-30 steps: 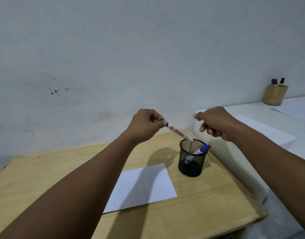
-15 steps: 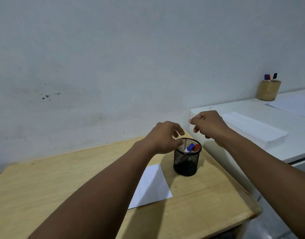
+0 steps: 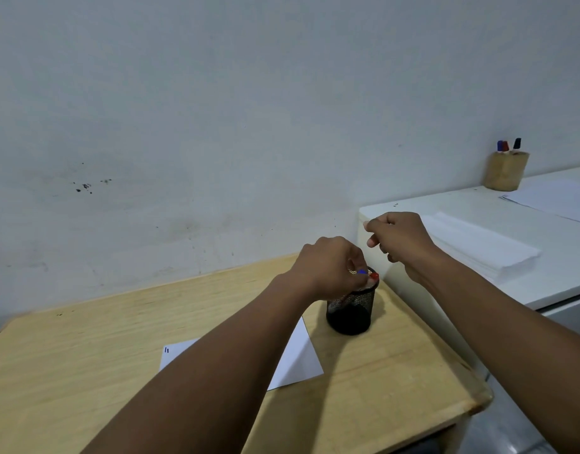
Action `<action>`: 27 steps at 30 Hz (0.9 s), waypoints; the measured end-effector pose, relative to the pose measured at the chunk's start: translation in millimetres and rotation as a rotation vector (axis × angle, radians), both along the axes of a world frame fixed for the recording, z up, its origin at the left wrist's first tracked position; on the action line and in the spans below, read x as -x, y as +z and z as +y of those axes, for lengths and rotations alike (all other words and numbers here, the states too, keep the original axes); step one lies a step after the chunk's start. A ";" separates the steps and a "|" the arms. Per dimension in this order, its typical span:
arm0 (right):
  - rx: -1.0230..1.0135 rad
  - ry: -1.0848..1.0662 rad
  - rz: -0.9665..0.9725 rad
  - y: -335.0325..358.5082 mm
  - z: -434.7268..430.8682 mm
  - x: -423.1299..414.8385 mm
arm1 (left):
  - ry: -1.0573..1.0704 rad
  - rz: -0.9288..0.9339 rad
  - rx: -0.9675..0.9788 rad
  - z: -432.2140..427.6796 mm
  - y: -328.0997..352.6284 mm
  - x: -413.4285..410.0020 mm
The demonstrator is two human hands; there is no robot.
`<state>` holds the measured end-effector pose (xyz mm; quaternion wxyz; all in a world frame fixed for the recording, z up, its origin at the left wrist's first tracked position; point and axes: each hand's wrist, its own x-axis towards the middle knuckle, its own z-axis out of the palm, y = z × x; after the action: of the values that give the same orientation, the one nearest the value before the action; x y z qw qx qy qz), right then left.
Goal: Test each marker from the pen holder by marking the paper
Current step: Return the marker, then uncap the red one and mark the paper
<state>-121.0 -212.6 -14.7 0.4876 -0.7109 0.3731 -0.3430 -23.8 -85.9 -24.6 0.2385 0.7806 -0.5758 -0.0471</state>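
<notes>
pale grey wall (image 3: 216, 109) behind, scuffed, with dark specks at left. light wooden table (image 3: 69, 371) in the near field; white cabinet top (image 3: 560, 273) abutting at right, slightly higher.

black mesh pen holder (image 3: 350, 311): upright on the wooden table, toward the far right corner, just beside the cabinet side. blue marker cap (image 3: 362, 272) and red marker cap (image 3: 375, 276) visible at the rim, side by side, remainder of each marker hidden.

sheet of paper (image 3: 298, 358): flat on the table, near and left of the pen holder, apart from it, partly covered by the left forearm. short blue marks (image 3: 166, 350) at the exposed left corner.

left hand (image 3: 331, 267): over the mouth of the pen holder, fingers curled downward onto the marker tops. contact with the blue cap apparent; firm grasp of a marker cannot be told, fingertips hidden behind the knuckles.

right hand (image 3: 400, 240): raised above and right of the pen holder, clear of it, fingers loosely curled, thumb and forefinger pinched together. content of the pinch cannot be told.

wooden pen cup (image 3: 506, 172): far right on the cabinet top, against the wall, holding blue, red and black-capped markers. stack of folded white sheets (image 3: 478, 247) and loose papers (image 3: 557, 198) on the same cabinet top, well apart from the hands.
</notes>
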 end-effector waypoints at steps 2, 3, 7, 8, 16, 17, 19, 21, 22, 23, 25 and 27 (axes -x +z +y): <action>-0.002 0.012 0.000 -0.4 1.7 -2.4 | 0.003 0.031 0.007 1.3 0.0 -4.4; -0.002 0.018 0.002 -0.7 3.1 -4.5 | 0.003 0.046 0.008 2.7 0.6 -6.1; 0.005 0.021 -0.001 -1.5 7.2 -10.8 | -0.019 0.061 -0.003 4.1 4.5 -2.7; 0.010 0.021 -0.005 -1.6 7.7 -11.7 | -0.027 0.054 -0.009 3.1 4.4 -0.3; -0.033 0.000 -0.021 0.2 1.7 -9.3 | -0.042 -0.021 -0.006 -8.1 -2.2 8.3; -0.046 -0.001 -0.025 0.8 0.8 -9.2 | -0.032 -0.001 0.010 -6.8 -1.2 6.3; -0.073 0.000 -0.037 2.6 0.6 -10.6 | -0.026 0.074 0.081 -2.2 2.9 -1.0; -0.096 -0.002 -0.055 4.0 1.4 -14.5 | -0.011 0.165 0.177 5.6 11.3 -9.2; -0.095 0.000 -0.063 5.0 2.4 -17.4 | 0.003 0.203 0.226 10.3 16.8 -13.4; -0.084 0.007 -0.066 6.4 4.6 -20.8 | 0.019 0.237 0.276 15.8 22.2 -18.4; -0.034 0.029 -0.072 10.5 11.9 -27.8 | 0.051 0.295 0.367 27.9 33.1 -29.1; 0.023 0.098 -0.091 15.7 23.3 -36.2 | 0.089 0.341 0.444 42.6 42.0 -43.2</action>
<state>-84.8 -189.3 0.9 0.5120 -0.7176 0.3111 -0.3550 19.3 -43.3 17.4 0.4988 0.7146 -0.4888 -0.0401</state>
